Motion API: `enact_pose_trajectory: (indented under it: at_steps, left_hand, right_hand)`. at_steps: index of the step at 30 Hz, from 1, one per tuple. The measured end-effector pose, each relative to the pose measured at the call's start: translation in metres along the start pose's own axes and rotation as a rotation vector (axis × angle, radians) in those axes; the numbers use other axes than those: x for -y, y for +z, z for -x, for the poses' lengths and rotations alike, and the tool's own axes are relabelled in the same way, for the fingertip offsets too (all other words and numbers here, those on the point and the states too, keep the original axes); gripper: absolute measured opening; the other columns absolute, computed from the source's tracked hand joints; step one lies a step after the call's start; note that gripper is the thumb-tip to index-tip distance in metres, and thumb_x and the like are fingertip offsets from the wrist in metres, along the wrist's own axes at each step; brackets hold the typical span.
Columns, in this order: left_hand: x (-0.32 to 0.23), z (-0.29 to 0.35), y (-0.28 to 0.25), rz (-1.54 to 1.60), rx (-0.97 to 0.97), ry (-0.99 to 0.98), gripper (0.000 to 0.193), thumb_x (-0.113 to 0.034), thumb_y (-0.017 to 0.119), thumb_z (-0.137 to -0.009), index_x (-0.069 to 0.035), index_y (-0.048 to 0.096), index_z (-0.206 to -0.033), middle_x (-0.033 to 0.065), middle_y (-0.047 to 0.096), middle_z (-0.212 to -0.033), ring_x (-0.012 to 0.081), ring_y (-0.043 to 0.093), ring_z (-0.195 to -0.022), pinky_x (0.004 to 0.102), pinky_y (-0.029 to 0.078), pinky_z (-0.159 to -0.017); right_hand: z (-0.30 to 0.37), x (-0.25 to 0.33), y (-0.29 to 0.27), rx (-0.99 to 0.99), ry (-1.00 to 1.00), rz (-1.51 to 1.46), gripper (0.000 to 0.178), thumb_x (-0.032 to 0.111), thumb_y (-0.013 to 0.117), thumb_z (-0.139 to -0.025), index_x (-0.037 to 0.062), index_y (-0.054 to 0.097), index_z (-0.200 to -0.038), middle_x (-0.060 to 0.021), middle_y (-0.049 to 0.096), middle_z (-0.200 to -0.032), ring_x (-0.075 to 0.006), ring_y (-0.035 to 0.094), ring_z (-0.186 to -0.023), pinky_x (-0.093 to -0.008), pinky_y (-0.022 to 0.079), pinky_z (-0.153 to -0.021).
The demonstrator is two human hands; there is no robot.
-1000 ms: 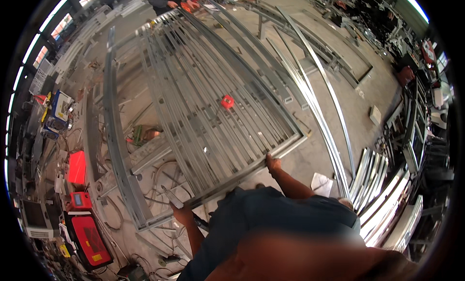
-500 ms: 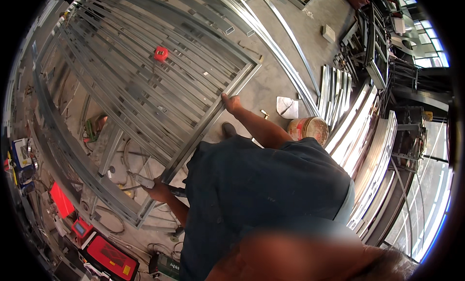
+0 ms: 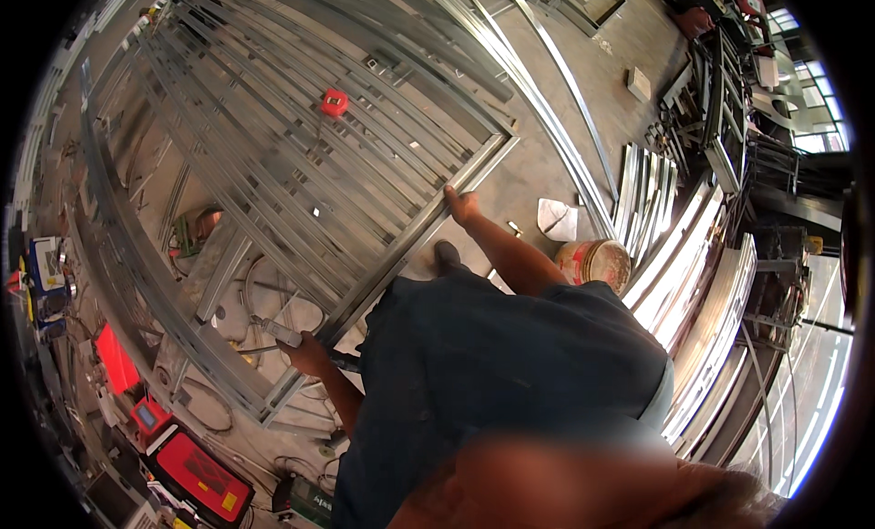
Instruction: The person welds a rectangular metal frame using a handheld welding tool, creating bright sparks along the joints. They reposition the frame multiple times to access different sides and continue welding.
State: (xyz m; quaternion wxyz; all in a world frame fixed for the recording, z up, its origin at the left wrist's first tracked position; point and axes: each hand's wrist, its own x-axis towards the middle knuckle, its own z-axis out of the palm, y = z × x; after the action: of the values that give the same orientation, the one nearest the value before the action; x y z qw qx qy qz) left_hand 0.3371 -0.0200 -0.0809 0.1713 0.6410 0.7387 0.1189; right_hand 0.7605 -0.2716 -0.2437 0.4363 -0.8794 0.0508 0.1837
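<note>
A large metal frame (image 3: pixel 394 263) with many parallel slats lies before me. My right hand (image 3: pixel 463 205) grips its near edge rail, close to the right corner, with the fingers curled over the tube. Toward the rail's left end, my left hand (image 3: pixel 308 354) is wrapped round a grey handheld tool (image 3: pixel 276 331) with a thin front end. Its black rear part runs back toward my body; I cannot make out its exact kind. A red tape measure (image 3: pixel 334 102) rests on the slats, beyond both hands.
Long metal tubes (image 3: pixel 576 87) lie on the floor to the right. A bucket (image 3: pixel 594 265) stands beside my right arm, near a white sheet (image 3: pixel 557 219). Stacked profiles (image 3: pixel 702 347) line the right side. A red-topped machine (image 3: pixel 200 472) and cables are at lower left.
The scene has shifted slightly right in the picture as my view turned. Both hands keep their holds, the right on the frame and the left on the tool.
</note>
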Motion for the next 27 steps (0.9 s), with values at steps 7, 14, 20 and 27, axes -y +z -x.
enact_pose_trajectory:
  at_steps: [7,14,20,27]
  left_hand:
    - [0.001,0.001,0.001,0.011,-0.098,0.102,0.068,-0.023,0.068,-0.078,-0.006,0.05,-0.142,0.024,0.072,-0.103,0.0448,0.071,-0.086,0.0566,0.056,-0.071]
    - [0.009,-0.004,-0.007,0.044,-0.095,0.085,0.066,-0.022,0.069,-0.08,-0.007,0.05,-0.141,0.0246,0.072,-0.104,0.0447,0.07,-0.088,0.0551,0.056,-0.073]
    - [0.002,0.003,-0.002,0.077,-0.048,0.078,0.069,-0.024,0.07,-0.08,-0.006,0.049,-0.143,0.0234,0.071,-0.11,0.0443,0.07,-0.092,0.0539,0.056,-0.077]
    - [0.009,0.003,0.003,0.124,-0.06,0.142,0.074,-0.029,0.071,-0.082,-0.006,0.044,-0.146,0.0249,0.07,-0.111,0.0459,0.069,-0.095,0.0554,0.055,-0.08]
  right_hand:
    - [0.014,0.03,-0.008,0.049,0.007,-0.043,0.086,0.059,0.061,-0.091,-0.0229,0.054,-0.114,-0.0379,0.063,-0.113,-0.0404,0.063,-0.115,-0.0429,0.048,-0.099]
    - [0.067,0.071,-0.043,0.327,0.242,-0.236,0.06,0.054,0.064,-0.091,0.0027,0.06,-0.123,-0.0082,0.066,-0.099,-0.0234,0.065,-0.082,-0.0385,0.052,-0.067]
    - [0.076,0.024,-0.069,0.4,0.36,-0.349,0.053,0.051,0.06,-0.094,0.0068,0.057,-0.122,-0.0042,0.056,-0.096,-0.0154,0.054,-0.076,-0.0297,0.042,-0.057]
    - [0.096,0.029,-0.07,0.231,0.3,-0.34,0.032,0.037,0.057,-0.097,0.0051,0.058,-0.102,0.0,0.053,-0.075,-0.0119,0.048,-0.058,-0.028,0.038,-0.051]
